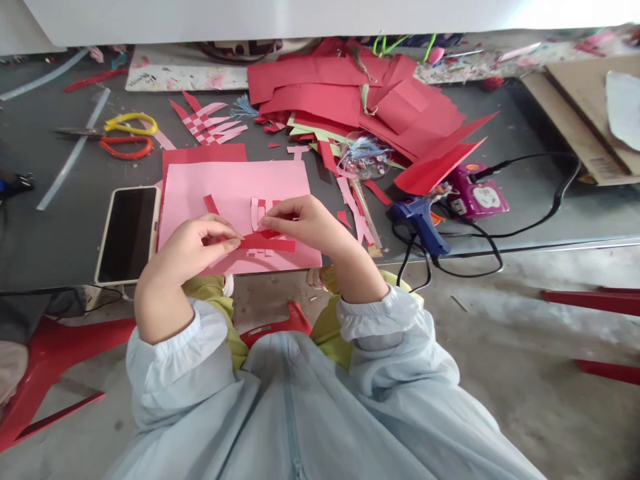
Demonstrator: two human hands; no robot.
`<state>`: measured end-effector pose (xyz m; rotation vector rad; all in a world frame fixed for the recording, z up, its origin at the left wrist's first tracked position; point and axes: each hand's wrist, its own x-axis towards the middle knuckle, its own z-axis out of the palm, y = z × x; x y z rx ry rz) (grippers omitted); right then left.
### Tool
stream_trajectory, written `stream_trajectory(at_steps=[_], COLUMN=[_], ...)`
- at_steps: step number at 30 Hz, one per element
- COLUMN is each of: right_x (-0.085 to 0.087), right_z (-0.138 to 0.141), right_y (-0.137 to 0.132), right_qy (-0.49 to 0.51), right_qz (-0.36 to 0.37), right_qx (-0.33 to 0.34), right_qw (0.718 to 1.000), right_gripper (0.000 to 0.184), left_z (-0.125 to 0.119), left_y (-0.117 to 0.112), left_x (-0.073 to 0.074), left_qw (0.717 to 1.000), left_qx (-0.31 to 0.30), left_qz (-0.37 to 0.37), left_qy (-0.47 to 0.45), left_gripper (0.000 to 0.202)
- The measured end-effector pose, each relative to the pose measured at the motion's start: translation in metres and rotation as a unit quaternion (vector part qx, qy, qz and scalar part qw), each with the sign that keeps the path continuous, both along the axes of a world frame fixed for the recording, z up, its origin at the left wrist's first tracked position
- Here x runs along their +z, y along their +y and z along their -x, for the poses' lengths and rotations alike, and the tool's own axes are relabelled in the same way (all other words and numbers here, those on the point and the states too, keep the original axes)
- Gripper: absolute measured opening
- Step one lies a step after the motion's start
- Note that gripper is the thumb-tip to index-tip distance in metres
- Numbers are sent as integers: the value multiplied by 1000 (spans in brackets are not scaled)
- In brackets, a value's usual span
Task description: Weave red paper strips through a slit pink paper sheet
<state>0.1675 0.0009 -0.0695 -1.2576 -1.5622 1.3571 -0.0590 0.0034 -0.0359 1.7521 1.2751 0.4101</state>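
Note:
My left hand point(203, 245) pinches the left end of a red paper strip point(270, 245), which stretches to the right across some short pink strips. My right hand point(300, 223) has its fingertips closed on the small piece of pink and red woven paper strips point(257, 210); its fingers hide part of that piece. Both hands are over a pink paper sheet point(200, 183). Another short red strip point(211, 204) lies on the sheet near my left fingers. Under the sheet's far edge shows a red sheet point(205, 153).
A phone point(129, 235) lies left of the sheet, with scissors point(125, 137) beyond it. A woven paper piece point(205, 125) and stacked red paper point(345, 87) lie farther back. To the right are a blue glue gun point(423, 223), its looping cord and a purple box point(477, 193).

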Motion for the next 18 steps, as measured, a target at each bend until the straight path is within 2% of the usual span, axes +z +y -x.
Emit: stream_trajectory(at_steps=[4, 8, 12, 18], right_x=[-1, -1, -1, -1], right_z=[2, 3, 6, 6], right_y=[-1, -1, -2, -7], right_qy=[-16, -18, -29, -72], right_qz=[-9, -18, -52, -67], right_qx=[-5, -18, -18, 14], right_qw=[1000, 1000, 998, 995], right_gripper=[22, 22, 13, 23], left_z=[-1, -2, -6, -17], left_y=[1, 4, 6, 5], left_x=[-3, -8, -11, -10], left_qw=[999, 998, 998, 994], left_qx=[27, 21, 33, 95], left_qz=[13, 12, 27, 55], left_qy=[23, 52, 39, 7], left_gripper=[41, 36, 32, 26])
